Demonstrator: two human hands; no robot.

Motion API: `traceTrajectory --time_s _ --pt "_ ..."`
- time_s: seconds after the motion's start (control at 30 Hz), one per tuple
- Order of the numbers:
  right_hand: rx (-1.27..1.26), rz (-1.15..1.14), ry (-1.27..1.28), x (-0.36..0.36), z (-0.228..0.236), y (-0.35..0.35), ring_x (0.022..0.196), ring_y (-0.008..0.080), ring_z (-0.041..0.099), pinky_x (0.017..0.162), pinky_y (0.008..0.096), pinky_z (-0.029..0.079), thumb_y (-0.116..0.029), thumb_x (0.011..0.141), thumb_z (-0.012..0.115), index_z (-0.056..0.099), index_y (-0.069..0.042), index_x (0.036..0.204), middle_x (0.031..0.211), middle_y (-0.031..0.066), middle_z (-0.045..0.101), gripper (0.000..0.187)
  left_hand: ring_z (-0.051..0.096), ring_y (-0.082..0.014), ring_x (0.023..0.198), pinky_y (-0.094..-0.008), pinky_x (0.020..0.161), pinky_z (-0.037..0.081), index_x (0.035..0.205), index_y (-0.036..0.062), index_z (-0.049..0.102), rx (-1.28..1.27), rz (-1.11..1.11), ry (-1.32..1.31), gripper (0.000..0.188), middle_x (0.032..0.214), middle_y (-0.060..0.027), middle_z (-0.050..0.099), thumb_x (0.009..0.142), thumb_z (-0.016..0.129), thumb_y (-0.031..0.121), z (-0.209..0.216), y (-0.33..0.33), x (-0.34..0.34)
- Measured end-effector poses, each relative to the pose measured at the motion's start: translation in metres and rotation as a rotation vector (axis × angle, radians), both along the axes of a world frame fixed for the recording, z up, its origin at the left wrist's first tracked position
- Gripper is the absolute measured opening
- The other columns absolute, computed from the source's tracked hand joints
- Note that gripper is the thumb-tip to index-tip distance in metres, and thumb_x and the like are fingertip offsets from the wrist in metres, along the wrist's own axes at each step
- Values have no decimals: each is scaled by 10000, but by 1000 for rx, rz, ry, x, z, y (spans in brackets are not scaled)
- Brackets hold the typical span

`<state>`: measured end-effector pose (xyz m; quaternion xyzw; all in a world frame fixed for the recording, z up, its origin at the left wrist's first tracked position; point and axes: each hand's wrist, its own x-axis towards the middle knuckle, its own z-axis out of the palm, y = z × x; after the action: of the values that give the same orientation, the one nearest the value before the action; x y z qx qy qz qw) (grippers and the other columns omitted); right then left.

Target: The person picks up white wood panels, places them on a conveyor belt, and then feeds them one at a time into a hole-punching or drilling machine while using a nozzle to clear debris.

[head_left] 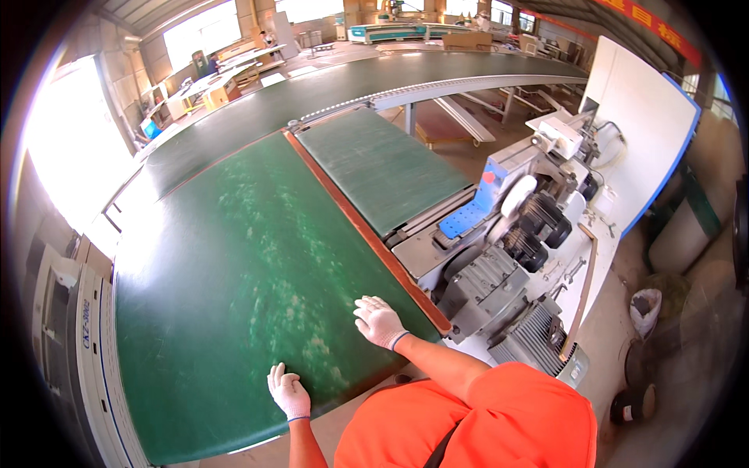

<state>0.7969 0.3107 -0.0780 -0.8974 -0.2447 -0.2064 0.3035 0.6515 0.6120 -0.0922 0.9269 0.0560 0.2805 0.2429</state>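
Note:
Both of my hands wear white knit gloves and rest over the near part of a wide green conveyor belt [195, 312]. My left hand [289, 392] is close to the belt's front edge, fingers extended and nothing held. Further right and a little farther away, my right hand [378, 321] has its fingers spread above the belt, also without anything in it. Pale scuffed streaks run along the belt's middle. Beside my right hand, a reddish-brown strip [367, 234] borders the belt. Whether the palms touch the surface is hard to see.
Right of the strip stands a machine with a grey motor [538, 335] and a blue bracket [476, 207]. A smaller green belt [382, 168] lies beyond it. A long curved conveyor [328, 82] crosses the back. A white machine cabinet [86, 351] borders the left side.

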Motion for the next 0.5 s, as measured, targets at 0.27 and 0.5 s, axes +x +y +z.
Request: traceTrajectory --time_s 0.27,0.5 --pt "-23 -5 28 -2 -3 -2 1286 325 585 1162 470 393 -259 925 650 711 -62 1092 1312 141 664 265 540 -422 1300 -548 1173 344 769 63 633 0 -6 13 96 1299 -197 661 773 584 -19 0 -1 -2" --pt "-19 1 19 -2 -4 -4 1290 327 582 1163 471 390 -261 926 646 712 -58 1089 1310 141 666 269 544 -419 1299 -548 1175 345 766 63 634 -10 -10 9 97 1294 -198 664 776 582 -19 1 -3 -2"
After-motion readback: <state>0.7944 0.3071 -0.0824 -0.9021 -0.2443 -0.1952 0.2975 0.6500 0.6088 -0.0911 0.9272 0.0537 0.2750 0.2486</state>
